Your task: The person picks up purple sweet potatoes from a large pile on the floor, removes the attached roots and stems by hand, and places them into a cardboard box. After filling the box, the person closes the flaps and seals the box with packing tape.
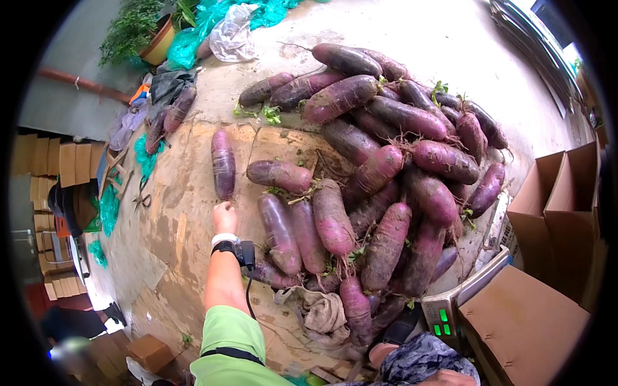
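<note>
Your left hand [225,219]: fingers curled in at the near tip of a purple radish [223,164], hold unclear. Your right hand [449,378]: fingers' state can't be told.

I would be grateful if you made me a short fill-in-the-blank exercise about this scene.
1. The left hand is at the ____ (near or far) end of a single radish.
2. The big radish pile lies to the ____ (left or right) of that hand.
3. The lit display glows ____.

Missing words: near; right; green.
</note>
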A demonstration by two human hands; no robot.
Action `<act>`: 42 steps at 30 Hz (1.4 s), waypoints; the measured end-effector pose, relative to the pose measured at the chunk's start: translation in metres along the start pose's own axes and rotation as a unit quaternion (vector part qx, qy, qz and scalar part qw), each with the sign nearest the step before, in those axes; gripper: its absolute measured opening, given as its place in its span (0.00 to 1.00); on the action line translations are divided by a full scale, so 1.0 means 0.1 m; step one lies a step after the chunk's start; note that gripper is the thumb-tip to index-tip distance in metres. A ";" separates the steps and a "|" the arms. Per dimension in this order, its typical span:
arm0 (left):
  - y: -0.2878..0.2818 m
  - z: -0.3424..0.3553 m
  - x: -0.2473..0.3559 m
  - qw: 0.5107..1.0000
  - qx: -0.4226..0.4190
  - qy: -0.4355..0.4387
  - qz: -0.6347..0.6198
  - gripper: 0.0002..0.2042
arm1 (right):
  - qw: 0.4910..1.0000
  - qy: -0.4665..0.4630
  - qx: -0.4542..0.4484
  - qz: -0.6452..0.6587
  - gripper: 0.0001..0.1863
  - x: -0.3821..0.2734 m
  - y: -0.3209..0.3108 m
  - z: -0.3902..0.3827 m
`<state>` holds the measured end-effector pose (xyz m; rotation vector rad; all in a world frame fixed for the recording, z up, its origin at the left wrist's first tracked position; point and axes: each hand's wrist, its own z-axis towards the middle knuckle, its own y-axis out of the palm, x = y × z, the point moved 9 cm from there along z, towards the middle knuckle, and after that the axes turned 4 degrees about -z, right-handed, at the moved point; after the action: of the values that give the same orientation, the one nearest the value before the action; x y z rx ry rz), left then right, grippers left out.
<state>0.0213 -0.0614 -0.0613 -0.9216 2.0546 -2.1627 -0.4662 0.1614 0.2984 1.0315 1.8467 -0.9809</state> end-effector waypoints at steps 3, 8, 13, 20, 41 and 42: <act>-0.08 -0.07 0.19 0.999 0.001 -0.021 -0.037 0.05 | 1.000 0.005 0.010 -0.005 0.12 -0.01 0.01 -0.03; -0.55 -0.21 1.02 0.993 0.089 0.075 -0.032 0.13 | 0.999 0.023 0.041 -0.001 0.11 0.03 0.00 -0.13; -0.85 -0.30 1.18 0.990 0.094 0.065 -0.082 0.12 | 0.993 0.096 0.059 0.036 0.11 0.09 -0.01 -0.27; -1.23 -0.65 1.43 0.980 0.063 0.186 -0.021 0.07 | 0.991 0.085 0.091 0.048 0.10 0.15 -0.01 -0.41; -3.93 -3.25 3.16 0.868 -0.132 0.476 -0.055 0.05 | 0.800 0.185 -0.211 0.531 0.37 0.29 1.95 -0.18; -4.03 -3.40 3.25 0.858 -0.116 0.497 -0.055 0.06 | 0.773 0.177 -0.216 0.570 0.41 0.28 2.05 -0.18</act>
<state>-0.2393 0.1703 0.4509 0.2314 2.7156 -2.8515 -0.2973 0.2606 0.2310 1.7360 1.1773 0.3771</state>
